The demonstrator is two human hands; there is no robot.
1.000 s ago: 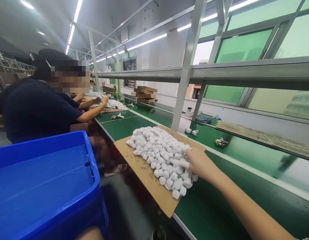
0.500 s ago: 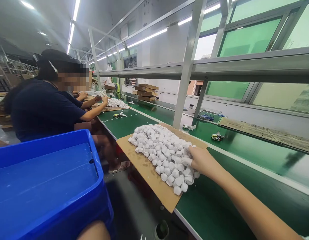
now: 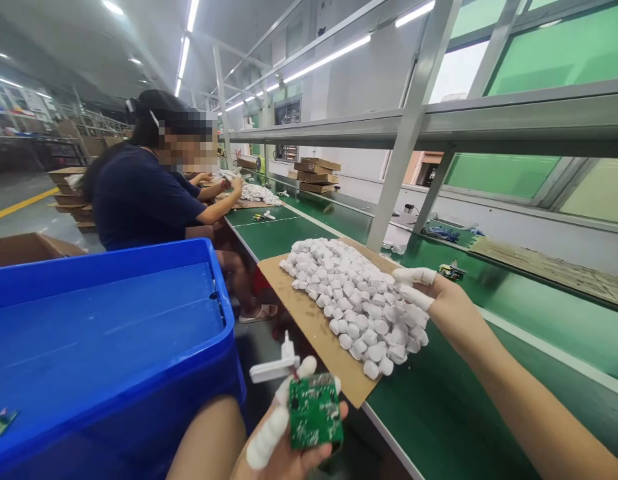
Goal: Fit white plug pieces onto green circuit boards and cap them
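In my left hand (image 3: 283, 433), low in the middle of the view, is a green circuit board (image 3: 316, 413), its fingers closed around the edges. A white plastic plug piece (image 3: 279, 363) with a prong sticks out beside the board, apparently joined by a red wire. White finger covers sit on several fingers of both hands. My right hand (image 3: 429, 293) is at the right edge of a heap of small white rounded pieces (image 3: 353, 293), two covered fingers stretched out and apart; I see nothing held between them. Under the heap lies a brown cardboard sheet (image 3: 309, 333).
A blue bin (image 3: 213, 267) stands at left, with a small board (image 3: 1, 423) in it. The green bench (image 3: 439, 400) runs away ahead, with a grey post (image 3: 413, 127) rising from it. A co-worker (image 3: 143, 193) sits further along. Stacked boxes (image 3: 316, 177) stand behind.
My left hand has come up into view with the circuit board. My right hand has drawn back from among the white pieces to the heap's edge. The view has swung left.
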